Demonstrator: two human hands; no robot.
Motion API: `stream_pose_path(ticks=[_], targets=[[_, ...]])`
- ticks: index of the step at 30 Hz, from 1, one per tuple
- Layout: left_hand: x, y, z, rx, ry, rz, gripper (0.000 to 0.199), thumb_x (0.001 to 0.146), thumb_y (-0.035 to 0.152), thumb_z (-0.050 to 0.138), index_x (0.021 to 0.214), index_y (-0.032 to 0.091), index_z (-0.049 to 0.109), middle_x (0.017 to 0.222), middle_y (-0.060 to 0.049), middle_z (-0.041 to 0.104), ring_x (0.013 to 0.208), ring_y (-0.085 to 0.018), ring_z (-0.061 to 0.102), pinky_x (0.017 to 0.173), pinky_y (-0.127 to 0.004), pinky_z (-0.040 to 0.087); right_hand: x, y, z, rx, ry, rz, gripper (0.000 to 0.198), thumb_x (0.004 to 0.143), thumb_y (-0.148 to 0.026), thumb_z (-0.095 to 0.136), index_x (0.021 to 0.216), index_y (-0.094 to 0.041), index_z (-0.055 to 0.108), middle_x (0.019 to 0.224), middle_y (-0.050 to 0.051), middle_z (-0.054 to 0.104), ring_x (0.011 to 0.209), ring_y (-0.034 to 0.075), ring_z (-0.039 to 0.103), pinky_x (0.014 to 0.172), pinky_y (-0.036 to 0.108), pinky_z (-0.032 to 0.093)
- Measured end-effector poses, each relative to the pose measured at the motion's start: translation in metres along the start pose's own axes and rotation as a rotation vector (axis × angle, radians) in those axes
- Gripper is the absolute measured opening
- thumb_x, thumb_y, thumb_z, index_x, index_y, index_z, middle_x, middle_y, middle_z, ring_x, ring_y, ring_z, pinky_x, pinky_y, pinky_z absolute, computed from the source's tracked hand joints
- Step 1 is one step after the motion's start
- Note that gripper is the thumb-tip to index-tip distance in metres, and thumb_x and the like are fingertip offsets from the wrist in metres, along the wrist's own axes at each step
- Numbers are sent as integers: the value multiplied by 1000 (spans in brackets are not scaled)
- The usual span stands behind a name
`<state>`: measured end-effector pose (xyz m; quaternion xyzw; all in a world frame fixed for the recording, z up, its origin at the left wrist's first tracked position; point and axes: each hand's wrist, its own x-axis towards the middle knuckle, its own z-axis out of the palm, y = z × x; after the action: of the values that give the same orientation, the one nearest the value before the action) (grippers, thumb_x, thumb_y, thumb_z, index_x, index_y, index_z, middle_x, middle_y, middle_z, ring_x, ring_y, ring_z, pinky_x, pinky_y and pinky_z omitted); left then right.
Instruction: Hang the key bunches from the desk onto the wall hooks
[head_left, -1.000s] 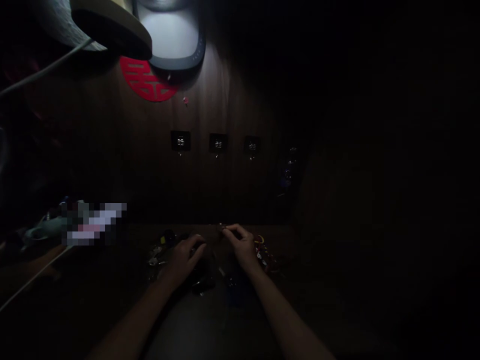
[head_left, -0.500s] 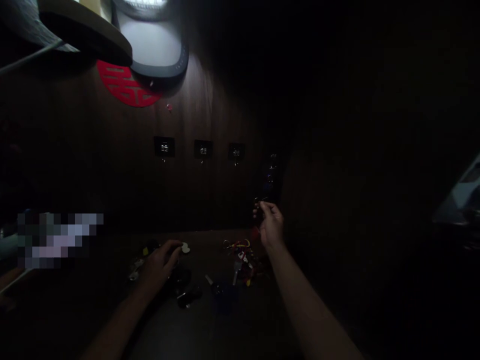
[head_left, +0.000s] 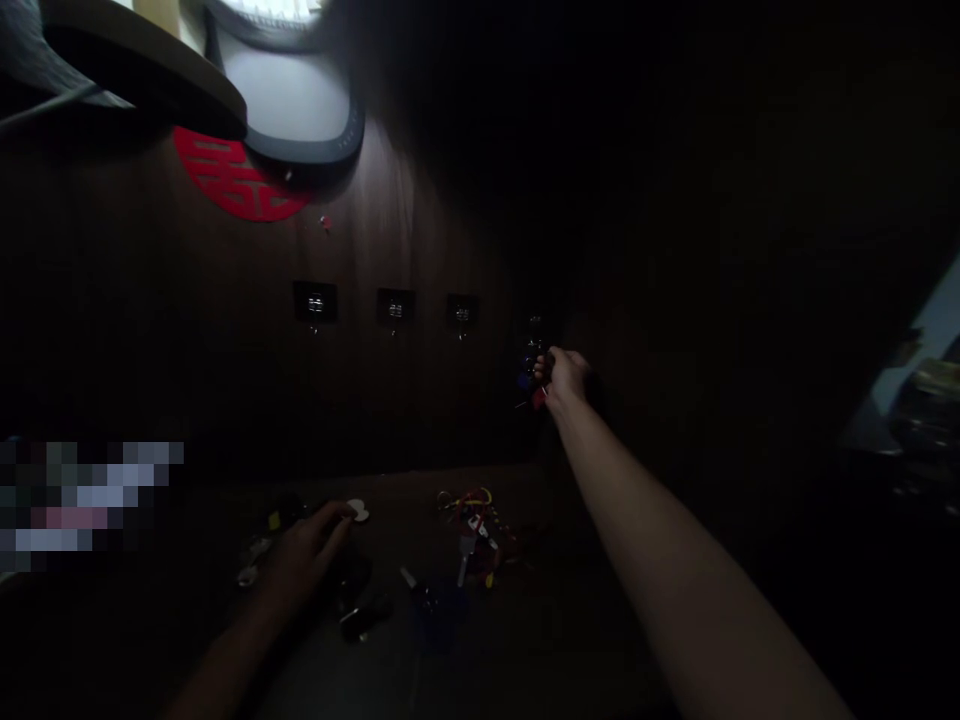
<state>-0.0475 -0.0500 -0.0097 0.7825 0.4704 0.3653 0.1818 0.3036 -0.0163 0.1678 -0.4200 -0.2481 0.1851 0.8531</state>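
Observation:
My right hand (head_left: 566,375) is raised to the dark wooden wall, its fingers closed around what looks like a key ring. A red tag (head_left: 539,398) hangs just below those fingers. Right beside them is a dim metal hook (head_left: 534,343) with a blue item (head_left: 523,381) under it. Low on the left, my left hand (head_left: 311,545) rests over the dark surface, fingers loosely stretched and apart. Its fingertips are at a white rounded piece (head_left: 358,511); whether they touch it I cannot tell. Several keys on a ring with red and yellow cords (head_left: 480,525) lie between the hands.
Three dark hook plates, one of them a left plate (head_left: 316,302), line the wall. Above are a red paper cutout (head_left: 240,180) and a bright lamp (head_left: 292,100). A dark key (head_left: 420,588) and a black fob (head_left: 364,615) lie on the surface. The right side is very dark.
My right hand has moved up and forward to the hook, carrying the red tag. My left hand has stayed by the white piece. The view has shifted slightly.

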Motion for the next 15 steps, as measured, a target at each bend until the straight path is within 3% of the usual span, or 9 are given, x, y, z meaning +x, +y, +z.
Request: stream_pose_path(ticks=[7,15], targets=[[1,-3,1,-20,-24,15,24,82,38,39,91,27,59,90,2,70,83,-18,65,71,-26,47,17,12,12,-46,13,-38,13,74,-15,52,65,-19,43,39,-9,48,31,5,45,28,12,32],[1,4,-2,-38,-22,28,23,82,39,41,89,29,60,92,3,70,86,-19,65,74,-27,48,3,43,3,-54,-13,-49,13,75,-31,53,76,-21,45,50,-8,56,40,8,55,36,15,39]])
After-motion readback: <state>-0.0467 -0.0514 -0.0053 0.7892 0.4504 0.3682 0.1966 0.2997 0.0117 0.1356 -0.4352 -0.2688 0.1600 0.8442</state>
